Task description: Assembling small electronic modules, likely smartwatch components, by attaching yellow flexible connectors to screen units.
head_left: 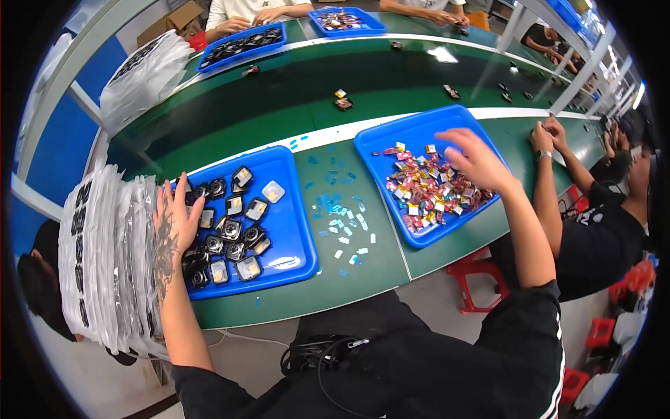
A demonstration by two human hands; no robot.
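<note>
My left hand [176, 220] is over the left rim of a blue tray [296, 230], its fingers spread and nothing in them. That tray holds many black casings [233, 229] with round faces or clear square covers; a pale square piece [273, 191] lies among them. To the right, my right hand [474, 159] hovers above a second blue tray [380, 133], fingers apart, with nothing visible in them. Beneath it lies a heap of small pinkish-red parts [426, 183] with yellow and white bits. Whether any fingertip touches a part cannot be made out.
Bagged stacks [105, 258] stand against the left tray. Small white and blue slips [342, 220] lie scattered between the trays. Beyond runs a green conveyor belt [279, 98] carrying a few parts. A co-worker [586, 216] sits close on my right, near a red stool [481, 279].
</note>
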